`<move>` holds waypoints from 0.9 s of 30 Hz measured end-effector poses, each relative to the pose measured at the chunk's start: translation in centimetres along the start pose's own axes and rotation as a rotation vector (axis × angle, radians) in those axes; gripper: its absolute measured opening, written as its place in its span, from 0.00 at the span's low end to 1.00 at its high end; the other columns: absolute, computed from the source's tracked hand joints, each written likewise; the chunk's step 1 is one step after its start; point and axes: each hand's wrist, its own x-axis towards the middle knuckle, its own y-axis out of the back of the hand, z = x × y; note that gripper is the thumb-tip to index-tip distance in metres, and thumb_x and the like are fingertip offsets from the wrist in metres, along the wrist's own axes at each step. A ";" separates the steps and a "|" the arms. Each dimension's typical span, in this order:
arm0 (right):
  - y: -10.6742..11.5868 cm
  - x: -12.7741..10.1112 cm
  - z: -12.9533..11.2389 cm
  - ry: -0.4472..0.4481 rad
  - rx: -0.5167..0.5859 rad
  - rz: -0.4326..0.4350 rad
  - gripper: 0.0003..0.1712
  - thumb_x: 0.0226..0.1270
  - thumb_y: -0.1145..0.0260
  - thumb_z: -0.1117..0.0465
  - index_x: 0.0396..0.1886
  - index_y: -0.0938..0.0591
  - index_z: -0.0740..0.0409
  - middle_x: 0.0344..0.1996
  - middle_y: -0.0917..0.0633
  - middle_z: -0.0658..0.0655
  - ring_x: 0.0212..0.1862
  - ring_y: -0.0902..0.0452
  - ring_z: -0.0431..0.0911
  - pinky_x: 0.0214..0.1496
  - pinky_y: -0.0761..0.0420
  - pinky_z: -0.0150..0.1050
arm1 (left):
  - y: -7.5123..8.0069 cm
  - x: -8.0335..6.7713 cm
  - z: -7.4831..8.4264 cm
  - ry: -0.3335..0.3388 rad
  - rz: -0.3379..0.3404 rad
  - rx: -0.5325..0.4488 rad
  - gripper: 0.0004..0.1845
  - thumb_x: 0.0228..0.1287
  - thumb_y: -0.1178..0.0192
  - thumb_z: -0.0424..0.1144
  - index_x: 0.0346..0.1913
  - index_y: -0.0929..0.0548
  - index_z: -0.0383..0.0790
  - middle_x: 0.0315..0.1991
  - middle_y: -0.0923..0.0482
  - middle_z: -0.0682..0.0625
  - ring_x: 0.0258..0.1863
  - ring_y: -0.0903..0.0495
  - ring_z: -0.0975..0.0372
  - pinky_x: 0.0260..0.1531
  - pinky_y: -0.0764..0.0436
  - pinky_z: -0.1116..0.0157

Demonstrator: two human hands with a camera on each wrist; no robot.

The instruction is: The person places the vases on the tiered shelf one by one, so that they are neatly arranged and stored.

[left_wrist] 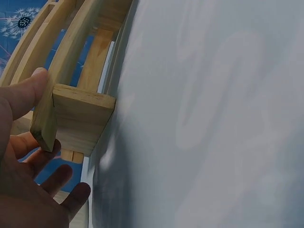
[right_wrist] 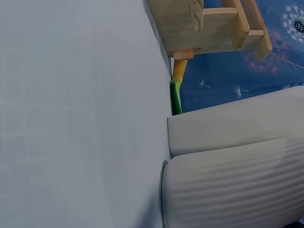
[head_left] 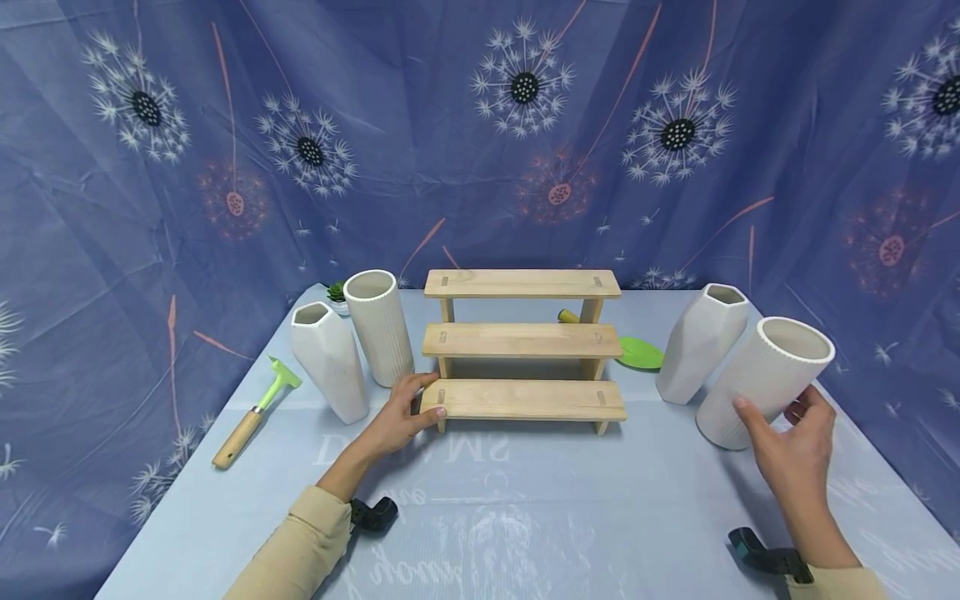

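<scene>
A three-step wooden stand [head_left: 522, 342] sits mid-table. My left hand [head_left: 433, 397] grips the left end of its lowest step, thumb on top and fingers underneath; the left wrist view shows the same hold [left_wrist: 45, 114] on that step end [left_wrist: 78, 114]. To the right, a white ribbed vase [head_left: 772, 367] leans on the table. My right hand [head_left: 776, 408] holds it around its lower body, thumb on the near side and fingers curled behind. The right wrist view shows that ribbed vase [right_wrist: 228, 190] close up, with no fingers visible.
A white faceted vase [head_left: 701, 343] stands just left of the held one. Another ribbed vase [head_left: 377, 327] and faceted vase [head_left: 330, 362] stand left of the stand. A green rake [head_left: 255, 412], a small plant [head_left: 337, 292] and a green trowel [head_left: 639, 352] lie on the blue table [head_left: 525, 500].
</scene>
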 end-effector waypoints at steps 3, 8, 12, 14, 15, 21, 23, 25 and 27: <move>-0.1 0.2 0.2 -0.012 0.008 -0.018 0.49 0.59 0.33 0.48 0.73 0.50 0.50 0.68 0.41 0.62 0.68 0.41 0.59 0.70 0.41 0.57 | 0.1 -0.1 0.1 -0.006 0.002 0.032 0.34 0.60 0.36 0.41 0.68 0.35 0.37 0.66 0.40 0.39 0.65 0.45 0.48 0.62 0.39 0.47; -0.1 0.2 -0.5 -0.044 0.032 -0.045 0.50 0.58 0.32 0.51 0.74 0.51 0.51 0.68 0.40 0.61 0.68 0.40 0.60 0.68 0.39 0.58 | 0.1 -0.1 0.2 -0.004 -0.007 0.030 0.34 0.60 0.36 0.42 0.68 0.35 0.38 0.66 0.40 0.40 0.67 0.45 0.48 0.64 0.41 0.45; -0.4 0.4 -0.3 -0.049 0.040 -0.050 0.51 0.57 0.32 0.51 0.73 0.51 0.53 0.68 0.39 0.62 0.67 0.40 0.60 0.68 0.39 0.58 | 0.1 -0.1 0.1 0.005 -0.007 0.029 0.34 0.61 0.37 0.42 0.68 0.35 0.38 0.66 0.39 0.40 0.67 0.45 0.48 0.65 0.41 0.45; -0.5 0.5 -0.1 -0.053 0.043 -0.054 0.51 0.57 0.31 0.50 0.73 0.51 0.53 0.68 0.39 0.63 0.67 0.40 0.60 0.67 0.39 0.59 | 0.0 -0.1 0.1 0.007 -0.007 0.028 0.34 0.61 0.37 0.41 0.68 0.35 0.38 0.66 0.40 0.40 0.67 0.45 0.48 0.65 0.42 0.44; -0.6 0.6 -0.1 -0.053 0.043 -0.054 0.51 0.57 0.31 0.50 0.73 0.51 0.53 0.67 0.39 0.63 0.67 0.40 0.60 0.67 0.39 0.59 | 0.0 -0.1 0.1 0.009 -0.008 0.027 0.34 0.61 0.37 0.41 0.68 0.36 0.38 0.66 0.40 0.40 0.67 0.45 0.48 0.65 0.42 0.44; -0.8 0.8 0.1 -0.061 0.048 -0.058 0.52 0.57 0.31 0.48 0.73 0.51 0.54 0.67 0.37 0.65 0.65 0.38 0.61 0.64 0.38 0.60 | 0.0 0.0 0.1 0.003 -0.004 0.026 0.33 0.61 0.37 0.41 0.68 0.35 0.38 0.66 0.40 0.40 0.66 0.44 0.49 0.65 0.41 0.45; -0.9 0.8 0.2 -0.064 0.048 -0.056 0.52 0.57 0.31 0.48 0.73 0.51 0.54 0.66 0.36 0.65 0.64 0.37 0.61 0.63 0.37 0.60 | -0.1 0.0 0.1 0.003 -0.003 0.032 0.33 0.61 0.37 0.41 0.68 0.35 0.37 0.65 0.39 0.40 0.66 0.44 0.48 0.64 0.40 0.45; -1.0 0.8 0.2 -0.067 0.045 -0.056 0.52 0.57 0.31 0.48 0.73 0.51 0.55 0.66 0.36 0.65 0.64 0.37 0.61 0.62 0.36 0.60 | -0.1 0.0 0.1 0.008 -0.002 0.032 0.33 0.61 0.37 0.41 0.68 0.35 0.38 0.65 0.39 0.40 0.65 0.44 0.49 0.64 0.40 0.46; -1.0 0.8 0.3 -0.070 0.042 -0.061 0.52 0.57 0.32 0.48 0.72 0.51 0.56 0.66 0.36 0.66 0.63 0.37 0.62 0.62 0.36 0.60 | -0.1 -0.1 0.1 0.016 -0.001 0.027 0.33 0.61 0.37 0.41 0.68 0.35 0.38 0.65 0.39 0.41 0.66 0.44 0.49 0.64 0.41 0.47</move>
